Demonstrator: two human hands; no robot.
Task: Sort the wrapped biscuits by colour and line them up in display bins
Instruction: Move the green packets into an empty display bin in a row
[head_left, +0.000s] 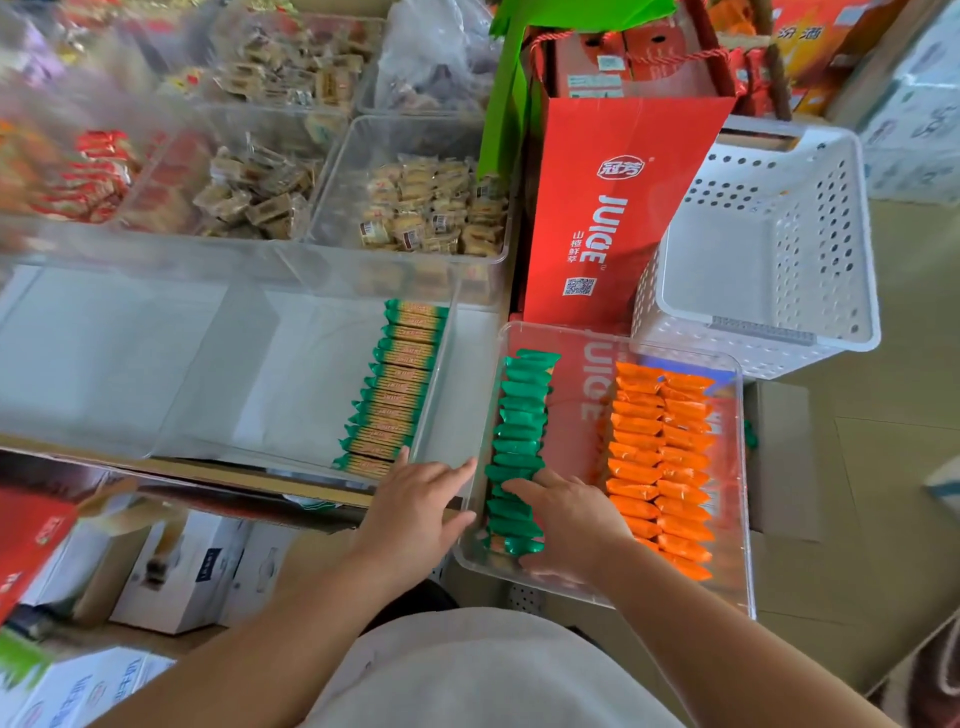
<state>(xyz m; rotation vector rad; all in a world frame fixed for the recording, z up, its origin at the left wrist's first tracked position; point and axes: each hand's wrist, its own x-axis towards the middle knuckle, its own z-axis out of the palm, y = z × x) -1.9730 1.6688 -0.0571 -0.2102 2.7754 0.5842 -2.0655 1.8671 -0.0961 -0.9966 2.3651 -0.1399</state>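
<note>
R hand (563, 514) flat on green foil-wrapped biscuit row (522, 415) in small clear plastic bin (746, 467); L hand (415, 506), fingers straight, at bin's left wall. Risk: hard push topples row.

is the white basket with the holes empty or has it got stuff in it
Empty: the white basket shows only its bare white floor and perforated walls, and nothing lies inside.

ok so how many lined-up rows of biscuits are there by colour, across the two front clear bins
green rows: 2, one in the large clear bin, one in the small clear bin
orange rows: 2, side by side in the small clear bin
total: 4 rows
</note>
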